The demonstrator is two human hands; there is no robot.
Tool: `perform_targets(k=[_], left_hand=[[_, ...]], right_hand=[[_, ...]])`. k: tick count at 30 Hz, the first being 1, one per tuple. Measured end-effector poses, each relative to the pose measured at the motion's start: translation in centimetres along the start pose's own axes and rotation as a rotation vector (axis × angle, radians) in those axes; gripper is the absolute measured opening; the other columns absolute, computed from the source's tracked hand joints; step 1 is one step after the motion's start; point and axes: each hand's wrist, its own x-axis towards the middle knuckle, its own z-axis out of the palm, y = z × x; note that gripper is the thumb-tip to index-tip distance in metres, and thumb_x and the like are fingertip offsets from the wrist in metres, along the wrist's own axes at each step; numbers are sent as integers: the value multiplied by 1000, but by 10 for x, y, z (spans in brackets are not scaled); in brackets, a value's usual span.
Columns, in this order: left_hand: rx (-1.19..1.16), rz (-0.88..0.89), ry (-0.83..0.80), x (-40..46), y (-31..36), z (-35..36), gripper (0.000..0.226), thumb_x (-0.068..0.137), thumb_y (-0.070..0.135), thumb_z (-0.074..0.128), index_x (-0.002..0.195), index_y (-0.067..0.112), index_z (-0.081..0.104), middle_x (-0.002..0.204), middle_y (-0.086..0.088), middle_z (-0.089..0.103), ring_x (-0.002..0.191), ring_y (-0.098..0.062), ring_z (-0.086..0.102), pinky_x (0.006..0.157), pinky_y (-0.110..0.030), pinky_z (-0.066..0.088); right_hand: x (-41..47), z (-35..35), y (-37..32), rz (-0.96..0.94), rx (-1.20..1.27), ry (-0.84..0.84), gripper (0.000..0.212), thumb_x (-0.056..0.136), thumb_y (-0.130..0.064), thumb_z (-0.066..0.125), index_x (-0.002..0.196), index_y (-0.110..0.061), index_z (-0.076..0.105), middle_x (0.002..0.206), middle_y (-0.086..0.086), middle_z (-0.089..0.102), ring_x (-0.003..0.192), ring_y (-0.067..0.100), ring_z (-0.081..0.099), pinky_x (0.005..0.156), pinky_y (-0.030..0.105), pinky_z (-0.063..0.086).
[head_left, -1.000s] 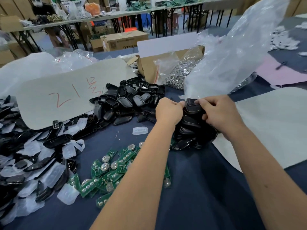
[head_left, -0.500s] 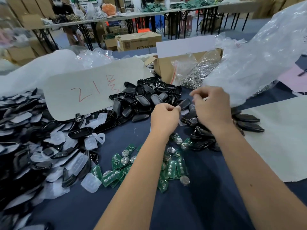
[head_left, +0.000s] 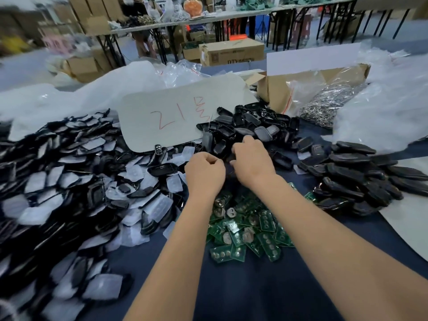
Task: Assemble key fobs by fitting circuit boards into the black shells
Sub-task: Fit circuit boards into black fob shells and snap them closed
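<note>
Flanking both hands [head_left: 229, 167], black shells [head_left: 250, 128] and circuit boards [head_left: 250, 230].

Even, diffuse indoor light, fairly bright, with only soft shadows under the forearms on the tabletop [head_left: 254, 297]. Heavy motion blur at the left edge and top-left corner; centre sharper but still soft. Wide-angle bending stretches the edges, and mild glare sits on the clear plastic bag [head_left: 382, 107] at right.

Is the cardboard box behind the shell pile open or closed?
Open. The cardboard box has its flaps up, and a clear bag of shiny metal parts spills out of it.
</note>
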Motion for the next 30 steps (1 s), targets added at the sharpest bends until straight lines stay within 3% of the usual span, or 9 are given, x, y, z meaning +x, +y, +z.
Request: perform_targets(k=[6,11,14,17,19,21,23,25,30], left_hand=[[-86,-2,-11,-2,-7,-4,19,93,16,63,77,23,68,75,-1,74,76,-22,74,76,-43,63],[-242,-27,-147,-3,-8,-10,7,100,23,66,94,22,69,95,-4,72,64,-12,75,70,-33,65],[-401,-79,-210,-4,-7,-17,7,99,21,71,100,16,75,100,-12,73,82,-23,76,66,-31,64],[-421,-60,-145,-2,-10,-32,11,97,12,72,87,14,76,87,-14,78,82,-31,77,74,-40,65],[-410,-44,-56,1,-12,-46,20,95,7,71,78,15,74,75,-8,76,73,-26,77,65,-34,64],[-397,-50,61,6,-14,-60,21,97,4,64,79,14,66,71,-3,70,54,-14,72,57,-33,64],[-418,-94,107,8,-14,-71,13,99,6,49,91,12,59,83,-6,63,48,-15,69,60,-41,65],[-499,-141,92,7,-13,-76,15,102,8,38,107,11,52,97,-13,65,56,-26,74,53,-37,62],[-492,-151,10,-3,-13,-64,13,101,0,45,97,11,51,94,-19,70,49,-17,69,48,-24,54]], right_hand=[[1,2,6,55,-134,-3,48,108,-44,48,129,-1,57,135,19,48,127,37,45,100,43,48],[-13,0,11,-58,-91,182,41,113,-26,33,101,-8,68,100,13,63,99,33,57,76,35,33],[-22,-3,-2,-129,348,224,43,110,-26,47,70,-12,55,69,3,54,68,22,52,66,34,30],[-29,-8,-21,-177,579,198,42,108,-26,54,69,-12,56,61,-4,54,59,9,49,59,30,33],[-31,-15,-29,-162,610,125,28,105,-34,58,81,-19,62,70,-7,61,65,7,54,58,20,38],[-32,-22,-31,-203,488,-83,19,98,-41,67,89,-25,65,76,-8,65,69,10,59,58,19,40],[-35,-29,-35,-278,305,-370,22,86,-47,80,90,-30,67,85,-11,66,74,9,62,60,24,43],[-40,-30,-40,-322,175,-542,32,76,-49,89,95,-33,67,93,-13,64,77,5,61,61,26,44],[-44,-28,-36,-328,175,-452,29,78,-37,90,86,-29,63,89,-10,64,82,13,63,66,28,47]])
